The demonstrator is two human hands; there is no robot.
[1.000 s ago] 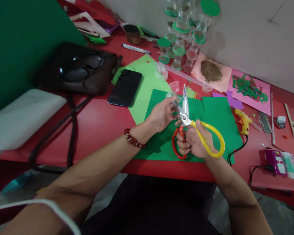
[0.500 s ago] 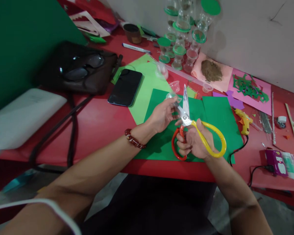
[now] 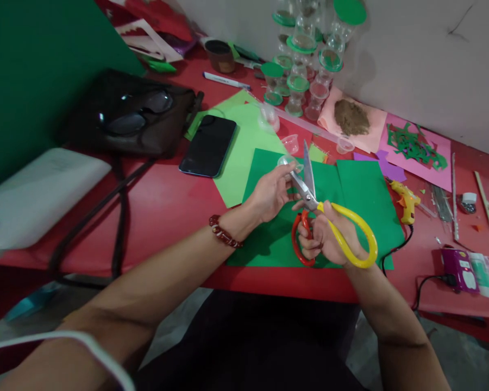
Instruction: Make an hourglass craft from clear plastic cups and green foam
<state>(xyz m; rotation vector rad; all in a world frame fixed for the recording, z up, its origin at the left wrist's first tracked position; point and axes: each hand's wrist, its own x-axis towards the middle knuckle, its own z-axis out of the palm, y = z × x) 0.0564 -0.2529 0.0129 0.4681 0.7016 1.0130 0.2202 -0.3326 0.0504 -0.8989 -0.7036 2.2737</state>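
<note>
My right hand point(image 3: 330, 236) is closed on scissors point(image 3: 309, 200) with one yellow and one red handle, their blades spread apart and pointing away from me. With fingers pinched, my left hand point(image 3: 274, 190) holds a small clear plastic cup point(image 3: 286, 161) at the left blade. How far the blade reaches into the cup is hard to make out. Below both hands lie dark green paper sheets point(image 3: 269, 239). Another clear plastic cup point(image 3: 290, 144) rests on the table just beyond.
A black phone point(image 3: 208, 145) lies on light green paper point(image 3: 244, 127) to the left, near a dark bag point(image 3: 146, 130). Stacked clear cups point(image 3: 299, 76) stand at the back. A yellow glue gun point(image 3: 407, 202) with a cord and a purple box point(image 3: 458, 271) are on the right.
The scissors have turned slightly and their blades have come a little closer together. The red handle has shifted right. My left hand has barely moved.
</note>
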